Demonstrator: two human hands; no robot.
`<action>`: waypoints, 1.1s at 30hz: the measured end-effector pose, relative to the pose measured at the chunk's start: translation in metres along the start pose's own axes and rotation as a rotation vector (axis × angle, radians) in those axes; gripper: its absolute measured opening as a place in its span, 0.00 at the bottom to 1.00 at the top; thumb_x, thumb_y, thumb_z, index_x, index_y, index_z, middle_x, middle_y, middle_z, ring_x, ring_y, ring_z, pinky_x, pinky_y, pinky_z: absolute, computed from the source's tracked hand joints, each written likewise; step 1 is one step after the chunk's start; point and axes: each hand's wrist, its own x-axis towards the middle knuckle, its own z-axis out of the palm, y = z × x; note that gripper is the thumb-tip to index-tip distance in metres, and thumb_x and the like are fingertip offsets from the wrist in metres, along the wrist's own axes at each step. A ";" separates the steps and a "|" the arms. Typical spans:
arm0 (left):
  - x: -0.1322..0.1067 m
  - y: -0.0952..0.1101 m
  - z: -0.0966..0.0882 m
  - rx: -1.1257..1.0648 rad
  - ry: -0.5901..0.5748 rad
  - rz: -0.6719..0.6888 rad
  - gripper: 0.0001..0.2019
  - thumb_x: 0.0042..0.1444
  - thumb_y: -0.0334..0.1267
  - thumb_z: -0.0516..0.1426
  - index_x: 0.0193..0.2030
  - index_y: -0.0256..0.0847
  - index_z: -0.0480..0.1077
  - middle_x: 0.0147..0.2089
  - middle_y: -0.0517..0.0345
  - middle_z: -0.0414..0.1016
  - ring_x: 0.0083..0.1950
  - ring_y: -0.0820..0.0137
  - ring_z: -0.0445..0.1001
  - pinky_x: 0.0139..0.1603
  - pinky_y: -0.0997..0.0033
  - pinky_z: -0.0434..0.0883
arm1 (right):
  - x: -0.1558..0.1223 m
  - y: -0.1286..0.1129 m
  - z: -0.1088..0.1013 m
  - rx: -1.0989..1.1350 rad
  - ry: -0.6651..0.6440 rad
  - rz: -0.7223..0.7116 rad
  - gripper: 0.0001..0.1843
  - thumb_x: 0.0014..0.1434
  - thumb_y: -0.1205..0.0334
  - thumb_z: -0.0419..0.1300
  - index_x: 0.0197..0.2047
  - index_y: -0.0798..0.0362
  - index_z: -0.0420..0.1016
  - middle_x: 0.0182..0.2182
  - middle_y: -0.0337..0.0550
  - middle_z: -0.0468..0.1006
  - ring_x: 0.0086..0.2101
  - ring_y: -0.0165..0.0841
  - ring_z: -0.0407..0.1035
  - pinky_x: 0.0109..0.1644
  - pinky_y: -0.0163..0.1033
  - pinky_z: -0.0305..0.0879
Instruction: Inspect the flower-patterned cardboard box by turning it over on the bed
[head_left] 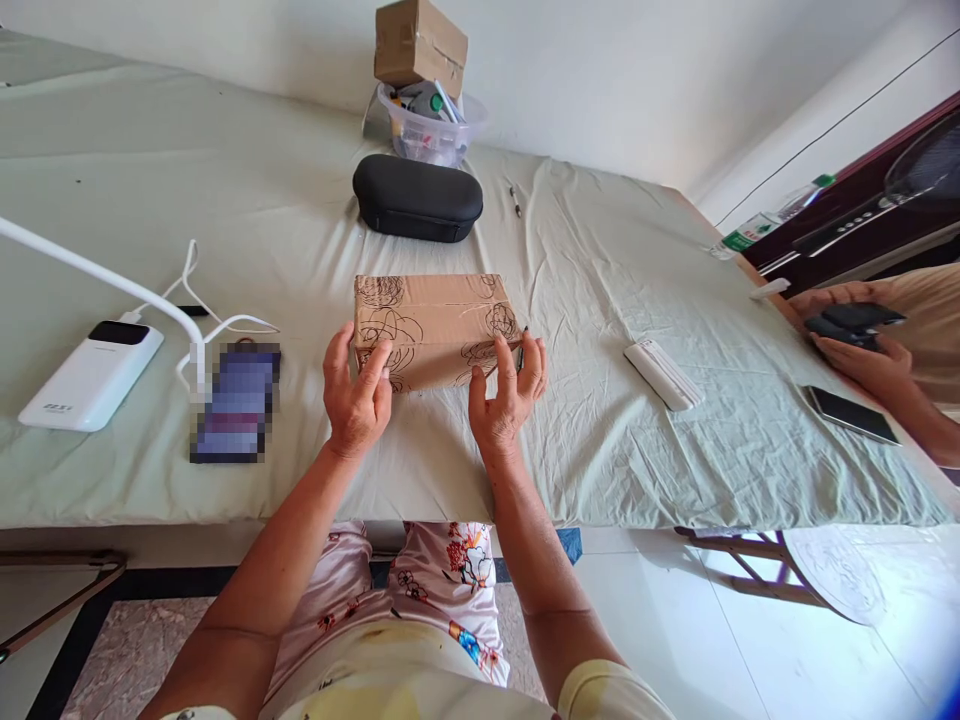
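Note:
A brown cardboard box (442, 312) with black scribbled loops on its top and front lies before me on the cloth-covered table. My left hand (358, 395) grips its near left corner, fingers along the side and thumb at the front. At the near right corner, my right hand (511, 392) holds the box with bent fingers. A thin dark pen (521, 355) shows between the fingers of that hand, mostly hidden by them.
Behind the box lies a black zip case (418, 198). Farther back stands a clear plastic tub (427, 140) under another carton (420, 45). A power bank (94, 375) and phone (236, 405) lie left. A white object (664, 375) lies right, near another person's hands (862, 360).

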 end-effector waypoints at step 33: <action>-0.003 0.006 0.005 -0.133 -0.047 -0.046 0.17 0.72 0.39 0.54 0.62 0.42 0.75 0.70 0.39 0.66 0.71 0.58 0.71 0.64 0.60 0.77 | -0.006 0.023 0.015 0.254 -0.092 0.089 0.40 0.72 0.58 0.53 0.82 0.44 0.42 0.75 0.56 0.61 0.72 0.45 0.62 0.71 0.60 0.69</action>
